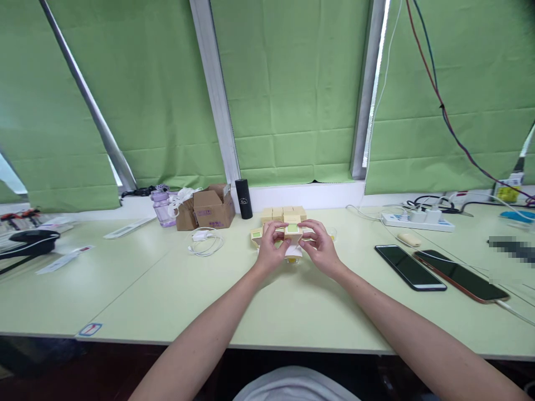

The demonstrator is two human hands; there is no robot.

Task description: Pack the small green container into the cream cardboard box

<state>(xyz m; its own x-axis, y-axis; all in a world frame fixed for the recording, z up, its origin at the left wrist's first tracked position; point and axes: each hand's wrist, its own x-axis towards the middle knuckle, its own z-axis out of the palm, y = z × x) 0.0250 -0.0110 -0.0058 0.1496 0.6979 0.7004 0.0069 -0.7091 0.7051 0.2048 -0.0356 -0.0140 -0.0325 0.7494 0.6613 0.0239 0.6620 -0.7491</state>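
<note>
Between my two hands is a small pale-yellow cardboard box [292, 229] with a green panel on its face. My left hand [273, 245] grips its left side, thumb and fingers bent. Gripping the right side is my right hand [320, 247], in a similar pinch. White flaps or paper [293, 252] show below the box. A small clear item with a yellow part [292, 260] lies under it, too small to name. Behind my hands stand several similar boxes [284, 213] in a row. Another box with a green panel [256, 235] is just left of my left hand.
On the right lie two phones [409, 267] and a white power strip [418, 220] with cables. Left of centre are a brown carton [214, 209], a purple bottle [163, 207], a black cylinder [243, 199] and a white charger cable [205, 243]. The table's front edge [292, 350] runs before me.
</note>
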